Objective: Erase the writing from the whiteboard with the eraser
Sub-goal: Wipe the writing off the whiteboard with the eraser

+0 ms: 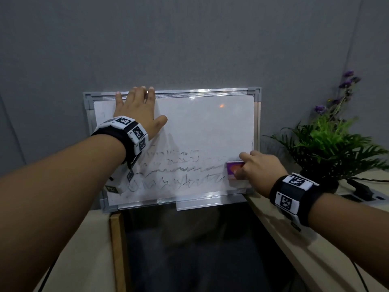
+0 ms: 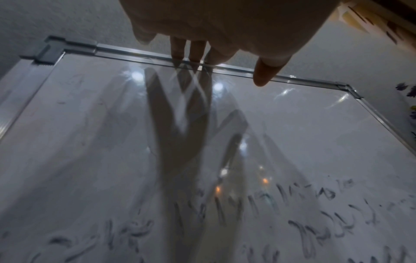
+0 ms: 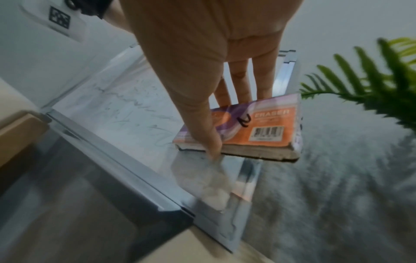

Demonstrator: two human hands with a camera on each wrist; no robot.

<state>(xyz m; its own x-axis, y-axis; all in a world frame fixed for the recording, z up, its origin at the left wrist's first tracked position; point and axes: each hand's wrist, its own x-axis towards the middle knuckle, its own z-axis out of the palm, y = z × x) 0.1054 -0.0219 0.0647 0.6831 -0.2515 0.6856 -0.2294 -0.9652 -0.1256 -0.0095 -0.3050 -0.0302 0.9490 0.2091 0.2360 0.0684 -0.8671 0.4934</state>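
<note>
A metal-framed whiteboard (image 1: 210,123) leans against the grey wall. Smeared dark writing (image 1: 181,171) covers its lower half; the upper half is wiped. My left hand (image 1: 134,108) lies flat on the board's upper left, fingers straight and reaching the top frame (image 2: 225,68). Smudged writing (image 2: 247,204) shows below it in the left wrist view. My right hand (image 1: 259,167) holds an orange and purple eraser (image 1: 233,168) against the board's lower right, thumb on one long edge, fingers on the other. The eraser (image 3: 258,128) is pressed flat on the board.
A green potted plant with purple flowers (image 1: 328,140) stands just right of the board on a light table (image 1: 315,249). A power strip with a cable (image 1: 362,192) lies behind my right wrist. A dark gap (image 1: 189,249) opens below the board between the table parts.
</note>
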